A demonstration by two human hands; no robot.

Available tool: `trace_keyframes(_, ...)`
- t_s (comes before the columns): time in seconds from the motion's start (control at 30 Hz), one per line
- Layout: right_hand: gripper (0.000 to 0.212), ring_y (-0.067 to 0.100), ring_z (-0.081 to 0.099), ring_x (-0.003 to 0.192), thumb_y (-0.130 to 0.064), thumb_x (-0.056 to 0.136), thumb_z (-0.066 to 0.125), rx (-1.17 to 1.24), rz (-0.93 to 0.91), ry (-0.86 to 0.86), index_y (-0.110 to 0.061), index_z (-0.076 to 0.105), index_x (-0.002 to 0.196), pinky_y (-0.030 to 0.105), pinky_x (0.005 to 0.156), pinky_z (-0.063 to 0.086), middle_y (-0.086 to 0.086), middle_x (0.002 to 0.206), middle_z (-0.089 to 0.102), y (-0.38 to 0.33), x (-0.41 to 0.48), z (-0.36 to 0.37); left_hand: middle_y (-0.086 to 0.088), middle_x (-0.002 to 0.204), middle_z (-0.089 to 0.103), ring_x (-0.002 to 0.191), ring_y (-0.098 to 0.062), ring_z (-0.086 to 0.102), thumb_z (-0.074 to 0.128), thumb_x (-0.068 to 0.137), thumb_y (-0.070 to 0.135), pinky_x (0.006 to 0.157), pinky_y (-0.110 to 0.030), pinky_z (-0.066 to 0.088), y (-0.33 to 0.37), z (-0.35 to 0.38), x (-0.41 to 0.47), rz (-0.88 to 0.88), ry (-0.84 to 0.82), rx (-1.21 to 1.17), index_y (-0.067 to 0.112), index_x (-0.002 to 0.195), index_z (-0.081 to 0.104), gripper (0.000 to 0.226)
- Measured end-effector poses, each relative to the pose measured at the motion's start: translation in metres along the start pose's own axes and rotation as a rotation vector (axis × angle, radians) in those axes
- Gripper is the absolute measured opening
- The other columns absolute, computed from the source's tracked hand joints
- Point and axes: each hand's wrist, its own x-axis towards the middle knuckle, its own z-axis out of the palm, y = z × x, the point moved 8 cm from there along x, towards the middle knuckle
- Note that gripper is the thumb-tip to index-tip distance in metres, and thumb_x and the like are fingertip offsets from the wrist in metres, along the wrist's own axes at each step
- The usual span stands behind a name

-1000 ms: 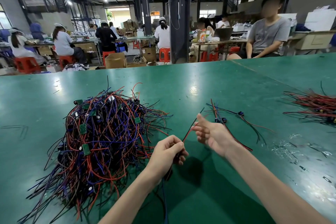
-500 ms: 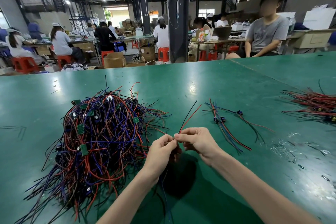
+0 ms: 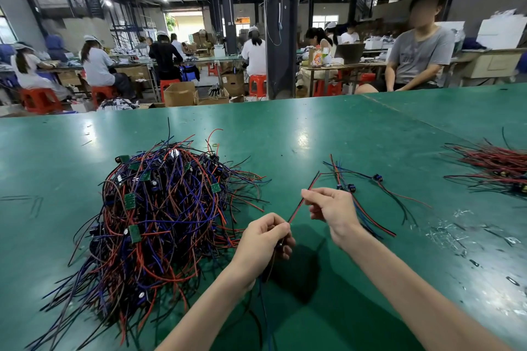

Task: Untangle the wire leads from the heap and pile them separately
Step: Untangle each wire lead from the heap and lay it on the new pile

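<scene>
A big tangled heap [image 3: 159, 222] of red, blue and black wire leads with small green boards lies on the green table, left of centre. My left hand [image 3: 263, 239] grips one wire lead [image 3: 298, 207] at its lower part, just right of the heap. My right hand [image 3: 330, 208] pinches the same red-and-black lead higher up, and its free ends point up and away. A small separate pile of leads [image 3: 379, 194] with blue connectors lies right behind my right hand.
Another bundle of red and black leads [image 3: 496, 168] lies at the table's right edge. Small scraps [image 3: 456, 236] are scattered on the table [image 3: 313, 128] at the right. A person in a grey shirt [image 3: 419, 54] sits beyond the far edge.
My right hand went from open to pinching the lead beside my left hand, then slid up and right along it. My left hand has kept its grip.
</scene>
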Motion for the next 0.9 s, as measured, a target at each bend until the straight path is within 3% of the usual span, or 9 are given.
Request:
trace_keyframes(0.17,0.013,0.006,0.046,0.042,-0.005,0.080,0.071,0.103,0.062,0.130,-0.004,0.066,0.069,0.018,0.041,0.043,0.003,0.059,0.060,0.001,0.017,-0.031,-0.005,0.060,0.062,0.049,-0.013,0.053,0.049,0.094,0.003,0.050,-0.021,0.046,0.001,0.010,-0.004,-0.011,-0.074,0.016,0.007,0.073,0.052,0.022)
trace_keyframes(0.33,0.008,0.010,0.046,0.047,-0.005,0.082,0.070,0.149,0.119,0.094,-0.002,0.065,0.077,0.020,0.042,0.043,0.005,0.063,0.056,0.005,0.018,-0.031,-0.006,0.062,0.063,0.049,-0.013,0.054,0.051,0.094,0.005,0.050,-0.021,0.046,0.001,0.009,-0.003,-0.015,-0.087,0.011,0.008,0.072,0.054,0.022)
trace_keyframes(0.47,0.012,0.015,0.048,0.056,-0.016,0.088,0.064,0.189,0.276,-0.098,-0.009,0.057,0.082,0.025,0.046,0.046,0.005,0.070,0.054,0.008,0.003,-0.009,-0.001,0.065,0.062,0.049,-0.010,0.053,0.056,0.094,0.015,0.044,-0.019,0.042,0.000,0.001,-0.002,-0.021,-0.009,-0.058,0.014,0.073,0.060,0.021)
trace_keyframes(0.57,0.021,0.013,0.050,0.057,-0.028,0.084,0.066,0.014,0.352,-0.363,-0.009,0.061,0.091,0.023,0.050,0.047,0.002,0.077,0.053,0.014,-0.022,0.018,0.001,0.068,0.056,0.049,-0.008,0.048,0.056,0.093,0.019,0.042,-0.019,0.039,0.001,-0.005,0.000,-0.021,0.052,-0.147,0.013,0.084,0.067,0.015)
trace_keyframes(0.67,0.030,0.015,0.051,0.064,-0.033,0.076,0.069,-0.035,0.324,-0.576,-0.008,0.065,0.093,0.024,0.059,0.045,0.002,0.080,0.059,0.018,-0.046,0.048,-0.006,0.083,0.063,0.057,-0.007,0.053,0.049,0.096,0.021,0.054,-0.020,0.044,0.003,-0.006,0.000,-0.012,0.057,-0.193,0.005,0.103,0.068,0.025)
trace_keyframes(0.73,0.035,0.021,0.051,0.072,-0.028,0.074,0.071,0.000,0.277,-0.561,-0.003,0.064,0.097,0.029,0.064,0.043,0.010,0.088,0.060,0.015,-0.047,0.053,-0.011,0.100,0.068,0.073,-0.009,0.061,0.043,0.099,0.018,0.062,-0.020,0.048,0.003,-0.004,0.001,-0.035,0.041,-0.255,0.005,0.113,0.064,0.028)
trace_keyframes(0.8,0.021,0.020,0.053,0.069,-0.020,0.079,0.070,0.027,0.247,-0.511,-0.004,0.061,0.091,0.029,0.064,0.045,0.012,0.085,0.060,0.012,-0.045,0.050,-0.018,0.114,0.063,0.094,-0.019,0.060,0.041,0.098,0.004,0.084,-0.028,0.051,0.002,-0.003,0.002,-0.048,0.038,-0.325,0.008,0.127,0.053,0.032)
trace_keyframes(0.83,0.013,0.017,0.054,0.063,-0.016,0.082,0.068,0.026,0.237,-0.493,-0.006,0.060,0.085,0.027,0.060,0.046,0.010,0.080,0.061,0.011,-0.043,0.048,-0.019,0.114,0.061,0.097,-0.022,0.059,0.041,0.096,-0.004,0.093,-0.034,0.048,0.002,-0.004,0.003,-0.044,0.046,-0.330,0.012,0.132,0.047,0.039)
trace_keyframes(0.9,0.011,0.011,0.055,0.056,-0.013,0.084,0.067,0.000,0.196,-0.455,-0.010,0.059,0.078,0.022,0.051,0.047,0.005,0.074,0.062,0.008,-0.040,0.043,-0.018,0.105,0.062,0.088,-0.020,0.060,0.043,0.093,-0.012,0.093,-0.036,0.047,0.001,-0.006,0.004,-0.018,0.049,-0.303,0.018,0.129,0.046,0.048)
